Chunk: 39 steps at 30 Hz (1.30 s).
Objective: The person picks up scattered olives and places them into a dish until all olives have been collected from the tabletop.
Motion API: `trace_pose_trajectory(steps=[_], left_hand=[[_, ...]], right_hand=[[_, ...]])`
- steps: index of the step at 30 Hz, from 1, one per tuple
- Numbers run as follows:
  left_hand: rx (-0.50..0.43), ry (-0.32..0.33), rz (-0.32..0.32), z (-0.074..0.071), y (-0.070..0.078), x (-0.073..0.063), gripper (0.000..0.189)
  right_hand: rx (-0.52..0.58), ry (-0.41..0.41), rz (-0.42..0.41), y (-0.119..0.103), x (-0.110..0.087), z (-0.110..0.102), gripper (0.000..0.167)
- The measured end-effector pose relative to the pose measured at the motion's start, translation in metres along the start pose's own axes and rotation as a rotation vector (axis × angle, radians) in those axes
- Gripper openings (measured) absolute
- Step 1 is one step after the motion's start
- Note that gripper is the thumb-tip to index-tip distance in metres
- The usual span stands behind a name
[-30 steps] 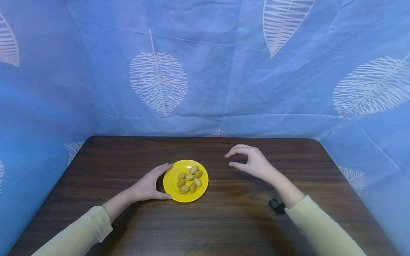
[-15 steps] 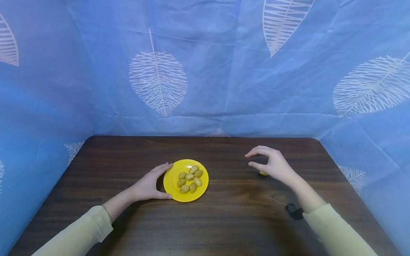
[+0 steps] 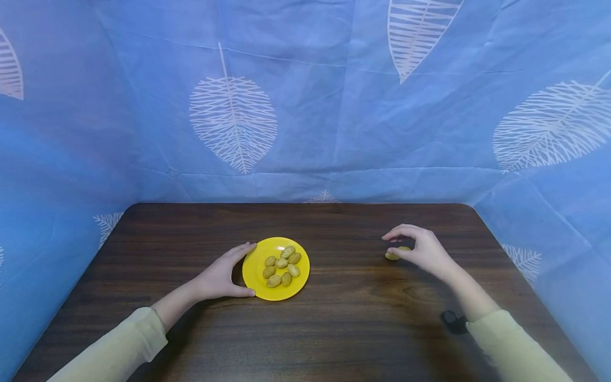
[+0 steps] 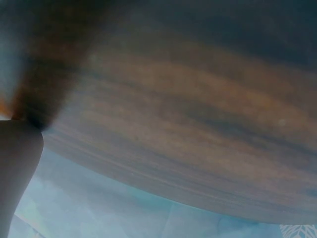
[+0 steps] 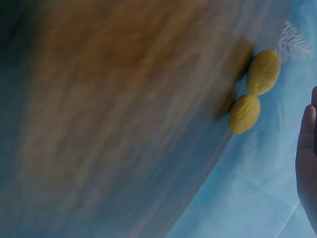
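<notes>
In the head view, a round yellow plate [image 3: 302, 278] lies left of centre on the table, bearing several small mottled yellow-green oval pieces [image 3: 293, 270], fruit-like, exact kind unclear. My left hand [image 3: 217, 280] grips the plate's left edge between thumb and fingers. At right, my right hand [image 3: 427, 255] hovers with a gap between its bent fingers and thumb. Beneath it are two more ovals, one [image 3: 391, 257] by the thumb, the other partly hidden. The right wrist view shows both ovals [image 5: 245, 114] touching each other, apart from the fingers [image 5: 307, 144]. The left wrist view catches only one finger [image 4: 17, 153].
The table [image 3: 334, 339] is dark wood with rounded far corners. A small black object [image 3: 453, 322] lies by the right sleeve, partly covered. Blue cloth [image 3: 324, 116] with white leaf prints hangs behind the table and at both sides.
My right hand has moved rightward, away from the plate, to the ovals on the table's right side, which have come into view. My left hand and the plate stay put.
</notes>
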<state>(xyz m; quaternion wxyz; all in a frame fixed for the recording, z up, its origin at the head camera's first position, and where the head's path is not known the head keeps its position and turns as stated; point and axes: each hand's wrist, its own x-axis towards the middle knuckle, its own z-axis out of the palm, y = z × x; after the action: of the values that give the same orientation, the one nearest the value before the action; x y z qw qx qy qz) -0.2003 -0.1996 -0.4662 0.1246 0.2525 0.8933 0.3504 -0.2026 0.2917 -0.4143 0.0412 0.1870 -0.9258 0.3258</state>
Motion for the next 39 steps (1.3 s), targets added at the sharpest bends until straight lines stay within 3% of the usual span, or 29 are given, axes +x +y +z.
trace_pose_trajectory(steps=[6, 16, 39], left_hand=[[0.002, 0.000, 0.001, 0.000, -0.002, 0.001, 0.108], [0.006, -0.002, 0.001, -0.001, -0.001, 0.001, 0.108], [-0.011, -0.006, -0.011, -0.001, 0.000, 0.000, 0.108]], right_hand=[[-0.041, -0.029, 0.054, 0.010, -0.006, -0.002, 0.026], [-0.084, -0.048, 0.063, 0.026, -0.009, -0.002, 0.027], [-0.136, -0.113, 0.053, 0.025, -0.001, 0.004, 0.026]])
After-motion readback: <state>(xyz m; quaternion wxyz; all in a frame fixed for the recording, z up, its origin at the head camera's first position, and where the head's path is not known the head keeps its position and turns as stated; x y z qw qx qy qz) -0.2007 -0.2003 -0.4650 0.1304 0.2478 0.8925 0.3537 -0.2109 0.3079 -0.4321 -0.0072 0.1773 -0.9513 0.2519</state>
